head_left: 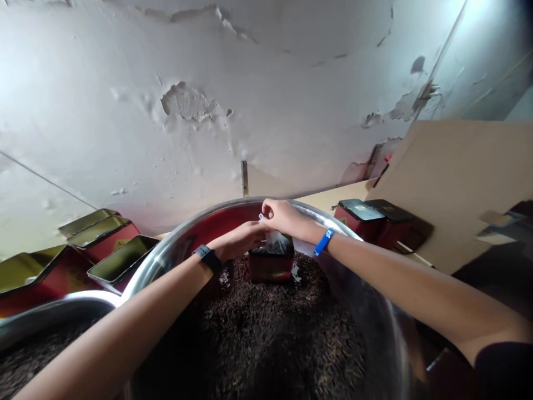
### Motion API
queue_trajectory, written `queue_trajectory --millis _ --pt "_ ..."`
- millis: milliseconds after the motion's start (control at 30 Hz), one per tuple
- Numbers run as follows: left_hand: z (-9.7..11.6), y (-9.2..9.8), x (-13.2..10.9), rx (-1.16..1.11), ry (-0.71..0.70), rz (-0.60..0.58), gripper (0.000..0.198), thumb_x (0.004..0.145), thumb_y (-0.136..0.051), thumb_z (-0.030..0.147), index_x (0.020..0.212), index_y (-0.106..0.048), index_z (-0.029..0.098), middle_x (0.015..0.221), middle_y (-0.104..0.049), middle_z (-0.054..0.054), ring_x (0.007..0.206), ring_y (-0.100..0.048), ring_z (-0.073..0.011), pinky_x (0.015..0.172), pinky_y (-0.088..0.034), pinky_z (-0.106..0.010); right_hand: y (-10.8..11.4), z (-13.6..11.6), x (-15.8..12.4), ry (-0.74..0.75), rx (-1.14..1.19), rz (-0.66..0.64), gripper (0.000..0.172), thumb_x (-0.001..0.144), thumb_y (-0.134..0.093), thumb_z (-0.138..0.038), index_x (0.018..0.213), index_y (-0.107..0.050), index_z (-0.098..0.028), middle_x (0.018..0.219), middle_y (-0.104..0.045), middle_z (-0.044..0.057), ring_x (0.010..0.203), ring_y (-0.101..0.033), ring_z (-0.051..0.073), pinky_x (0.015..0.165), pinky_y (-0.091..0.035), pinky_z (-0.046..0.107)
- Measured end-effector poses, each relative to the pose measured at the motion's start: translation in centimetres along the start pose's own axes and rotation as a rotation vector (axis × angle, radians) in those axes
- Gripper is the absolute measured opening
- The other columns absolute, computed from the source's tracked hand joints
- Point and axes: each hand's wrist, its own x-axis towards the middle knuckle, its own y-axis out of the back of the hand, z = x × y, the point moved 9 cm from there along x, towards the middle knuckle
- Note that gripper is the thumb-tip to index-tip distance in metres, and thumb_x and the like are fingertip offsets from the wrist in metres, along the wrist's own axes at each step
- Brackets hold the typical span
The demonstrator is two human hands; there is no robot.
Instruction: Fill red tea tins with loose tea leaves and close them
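A small red tin (270, 269) with a dark rim stands on a heap of dark, dry, tea-like leaves (283, 333) in a large metal basin (156, 262). A clear plastic bag (276, 242) rises out of the tin's mouth. Above it, my right hand (285, 218) is closed in a pinch on the gathered top of the bag. From the left, my left hand (244, 239) meets it with fingers pressed together at the bag's neck; its fingertips are partly hidden. The bag's contents cannot be made out.
Several open red tins (120, 258) stand at left, beside a second metal basin (95, 297) of dark leaves. Two closed red tins (362, 214) sit behind the large basin at right, near a cardboard sheet (466, 183). A peeling wall (270, 111) rises behind.
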Motion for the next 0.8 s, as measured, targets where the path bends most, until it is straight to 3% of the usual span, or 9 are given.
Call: queue_trajectory --millis 100,233,333,400,467,567,667,733,800 --pt "-0.4 1.6 0.5 0.220 0.019 0.090 0.007 0.069 -0.059 0.019 0.070 -0.055 0.013 0.064 -0.054 0.000 0.053 -0.045 -0.0073 0.050 -0.036 -0.020 0.1 0.1 0.0 0.025 -0.030 -0.046 0.017 0.075 -0.054 -0.032 0.074 -0.060 -0.016 0.078 -0.063 0.008 0.064 -0.053 0.014 0.058 -0.035 0.027" --pt "-1.3 2.4 1.9 0.339 0.063 0.024 0.009 0.069 -0.059 0.021 0.072 -0.056 0.012 0.067 -0.058 -0.002 0.058 -0.051 -0.0102 0.056 -0.042 -0.023 -1.8 0.8 -1.1 -0.053 0.105 -0.346 0.013 0.074 -0.057 -0.025 0.084 -0.059 -0.016 0.059 -0.059 0.002 0.048 -0.052 0.012 0.048 -0.037 0.025" --pt "1.0 3.8 1.8 0.600 -0.140 0.299 0.013 0.069 -0.060 0.020 0.080 -0.058 0.013 0.077 -0.063 -0.005 0.066 -0.056 -0.0140 0.061 -0.043 -0.025 -3.1 1.9 -1.9 -0.279 0.428 -0.365 0.027 0.073 -0.053 -0.011 0.100 -0.053 -0.015 0.054 -0.055 -0.001 0.046 -0.053 0.012 0.047 -0.043 0.024" --pt "2.7 3.3 0.7 0.790 -0.302 0.429 0.013 0.072 -0.058 0.018 0.084 -0.059 0.015 0.079 -0.065 -0.005 0.070 -0.056 -0.0147 0.063 -0.042 -0.025 -3.8 2.3 -2.3 -0.363 0.603 -0.322 0.022 0.078 -0.048 -0.011 0.099 -0.054 -0.014 0.061 -0.059 0.002 0.054 -0.057 0.012 0.053 -0.048 0.024" --pt "2.9 2.2 0.1 0.886 -0.337 0.392 0.009 0.076 -0.054 0.019 0.081 -0.060 0.016 0.077 -0.065 -0.005 0.068 -0.056 -0.0149 0.061 -0.039 -0.025 -4.2 2.4 -2.8 -0.378 0.707 -0.347 0.018 0.081 -0.044 -0.011 0.094 -0.056 -0.014 0.076 -0.064 0.006 0.066 -0.061 0.011 0.065 -0.052 0.023" --pt "1.6 0.5 -0.3 0.899 -0.271 0.190 0.013 0.080 -0.051 0.024 0.079 -0.061 0.017 0.076 -0.066 -0.004 0.066 -0.057 -0.0154 0.056 -0.037 -0.024 -4.1 2.7 -3.5 -0.379 0.805 -0.526 0.015 0.080 -0.048 -0.012 0.089 -0.060 -0.015 0.089 -0.067 0.008 0.080 -0.063 0.012 0.076 -0.052 0.024" --pt "1.3 -0.9 -0.8 0.954 -0.299 0.076 0.024 0.086 -0.047 0.035 0.084 -0.064 0.018 0.080 -0.067 -0.005 0.067 -0.058 -0.0166 0.059 -0.038 -0.026 -3.0 3.8 -2.3 -0.299 0.606 -0.666 0.016 0.081 -0.053 -0.022 0.093 -0.063 -0.016 0.086 -0.069 0.008 0.077 -0.064 0.015 0.071 -0.053 0.028" --pt "1.5 -1.6 -1.0 1.058 -0.346 0.095 0.030 0.089 -0.044 0.036 0.079 -0.066 0.018 0.080 -0.066 -0.007 0.068 -0.058 -0.0183 0.062 -0.039 -0.028 -2.0 4.9 1.0 -0.216 0.338 -0.522 0.021 0.083 -0.051 -0.021 0.099 -0.063 -0.014 0.085 -0.068 0.010 0.071 -0.063 0.014 0.065 -0.051 0.025" --pt "1.4 -2.2 -0.9 1.151 -0.367 0.123 0.031 0.090 -0.043 0.033 0.075 -0.066 0.017 0.083 -0.066 -0.008 0.072 -0.059 -0.0201 0.065 -0.040 -0.030 -2.5 5.0 4.2 -0.142 0.142 -0.417 0.025 0.082 -0.049 -0.017 0.103 -0.063 -0.013 0.085 -0.068 0.010 0.067 -0.061 0.013 0.061 -0.049 0.023"
